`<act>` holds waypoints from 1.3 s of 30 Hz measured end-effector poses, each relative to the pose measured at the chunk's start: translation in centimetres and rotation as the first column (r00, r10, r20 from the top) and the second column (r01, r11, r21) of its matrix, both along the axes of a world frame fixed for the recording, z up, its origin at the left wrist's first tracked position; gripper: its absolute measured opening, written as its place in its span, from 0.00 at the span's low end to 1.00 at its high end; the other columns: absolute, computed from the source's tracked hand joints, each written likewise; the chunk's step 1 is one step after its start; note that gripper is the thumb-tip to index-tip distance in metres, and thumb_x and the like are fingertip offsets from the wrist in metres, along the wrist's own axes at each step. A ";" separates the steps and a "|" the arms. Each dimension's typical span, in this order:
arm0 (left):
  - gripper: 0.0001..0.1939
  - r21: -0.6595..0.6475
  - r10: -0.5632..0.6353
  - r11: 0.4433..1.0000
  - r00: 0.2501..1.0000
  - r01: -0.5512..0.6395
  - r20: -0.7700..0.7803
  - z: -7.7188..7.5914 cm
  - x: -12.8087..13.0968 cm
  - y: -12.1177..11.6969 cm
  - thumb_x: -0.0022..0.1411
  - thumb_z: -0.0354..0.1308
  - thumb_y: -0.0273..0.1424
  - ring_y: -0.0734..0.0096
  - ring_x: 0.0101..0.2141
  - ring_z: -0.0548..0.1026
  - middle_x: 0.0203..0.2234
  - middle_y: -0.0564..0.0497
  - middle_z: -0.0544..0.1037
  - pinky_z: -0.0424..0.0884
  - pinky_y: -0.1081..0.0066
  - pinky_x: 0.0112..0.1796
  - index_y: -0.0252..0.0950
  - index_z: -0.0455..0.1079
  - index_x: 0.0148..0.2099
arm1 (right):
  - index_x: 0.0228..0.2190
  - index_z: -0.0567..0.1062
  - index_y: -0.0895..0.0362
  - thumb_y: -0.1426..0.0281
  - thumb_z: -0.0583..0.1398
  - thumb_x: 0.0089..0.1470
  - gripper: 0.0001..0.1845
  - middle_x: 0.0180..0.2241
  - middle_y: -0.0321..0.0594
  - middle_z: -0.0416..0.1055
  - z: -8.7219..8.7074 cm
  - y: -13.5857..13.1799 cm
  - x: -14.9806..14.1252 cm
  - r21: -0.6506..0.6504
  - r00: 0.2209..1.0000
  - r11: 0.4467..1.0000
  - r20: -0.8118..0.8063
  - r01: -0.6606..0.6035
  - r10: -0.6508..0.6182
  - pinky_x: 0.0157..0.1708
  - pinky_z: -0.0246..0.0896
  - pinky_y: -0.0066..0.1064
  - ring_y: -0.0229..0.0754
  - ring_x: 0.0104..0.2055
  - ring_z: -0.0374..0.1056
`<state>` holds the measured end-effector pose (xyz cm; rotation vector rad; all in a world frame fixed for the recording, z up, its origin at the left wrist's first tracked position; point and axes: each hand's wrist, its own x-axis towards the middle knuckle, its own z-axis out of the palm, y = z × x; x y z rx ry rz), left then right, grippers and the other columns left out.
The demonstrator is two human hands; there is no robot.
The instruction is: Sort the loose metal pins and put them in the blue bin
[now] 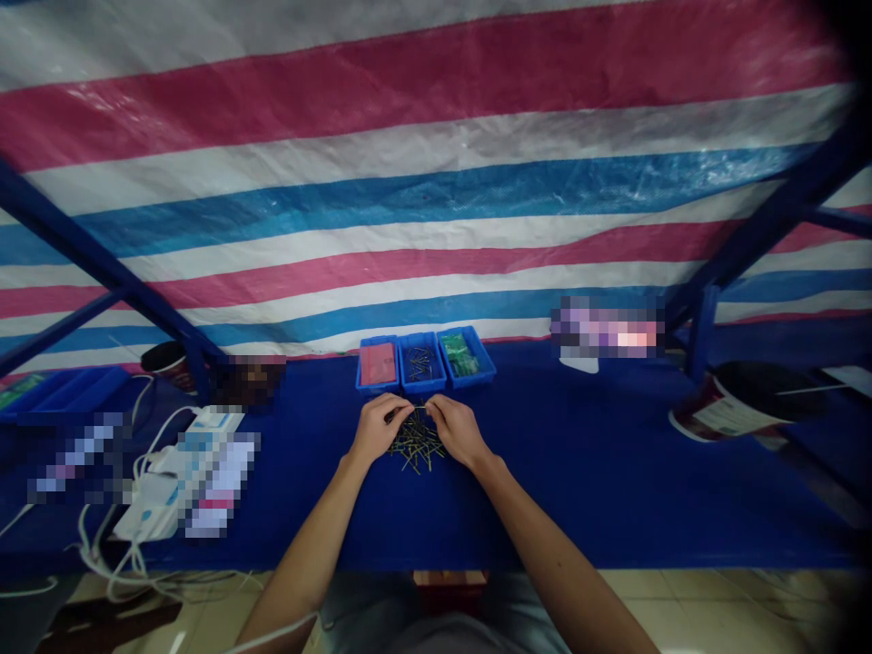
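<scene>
My left hand [377, 427] and my right hand [456, 430] rest on the blue table [586, 472], fingers curled and pinched together above a loose pile of small dark screws [415, 443]. The fingertips of both hands meet at the far edge of the pile, and what they pinch is too small to make out. Just beyond stand three small blue bins: the left bin [377, 364] holds something pink, the middle bin [421, 361] holds dark screws, the right bin [465, 355] holds green parts.
A white power strip with cables [178, 463] lies at the left. A round dark container [732, 404] sits at the right, another [167, 361] at the back left. Blue frame bars [708, 282] rise on both sides before a striped tarp [436, 182].
</scene>
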<state>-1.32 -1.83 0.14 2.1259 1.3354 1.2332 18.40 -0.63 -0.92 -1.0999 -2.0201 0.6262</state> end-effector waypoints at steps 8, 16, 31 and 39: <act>0.10 -0.006 0.043 0.999 0.999 -0.043 0.013 0.1 -0.2 0.0 0.67 0.58 0.34 0.70 0.29 0.74 0.29 0.48 0.79 0.68 0.72 0.33 0.35 0.78 0.36 | 0.43 0.71 0.53 0.64 0.52 0.68 0.10 0.33 0.35 0.74 0.3 0.0 0.1 -0.026 0.995 1.000 -0.096 0.000 -0.002 0.35 0.58 0.27 0.39 0.32 0.69; 0.11 -0.030 0.042 0.999 0.999 -0.042 0.004 0.0 -0.2 -0.1 0.67 0.58 0.36 0.73 0.26 0.71 0.27 0.50 0.77 0.65 0.73 0.29 0.35 0.77 0.37 | 0.40 0.74 0.52 0.69 0.53 0.66 0.09 0.39 0.38 0.75 -0.3 0.1 -0.3 0.039 0.993 0.999 -0.115 -0.035 0.040 0.41 0.62 0.30 0.42 0.40 0.72; 0.09 -0.033 -0.074 0.997 0.997 0.073 -0.012 -0.2 0.0 0.1 0.67 0.58 0.34 0.66 0.35 0.76 0.32 0.47 0.80 0.71 0.67 0.39 0.36 0.78 0.39 | 0.43 0.76 0.50 0.68 0.54 0.67 0.11 0.40 0.38 0.75 -0.5 0.0 -0.4 0.083 0.998 0.995 -0.003 -0.062 0.063 0.42 0.62 0.28 0.40 0.41 0.73; 0.11 -0.030 -0.043 0.999 0.999 0.042 -0.010 -0.2 0.0 0.1 0.68 0.58 0.36 0.66 0.33 0.76 0.31 0.47 0.80 0.71 0.67 0.39 0.36 0.79 0.38 | 0.40 0.76 0.52 0.67 0.52 0.68 0.12 0.37 0.39 0.75 0.1 -0.3 -0.3 0.060 0.999 0.998 0.011 -0.031 0.030 0.39 0.61 0.29 0.40 0.38 0.71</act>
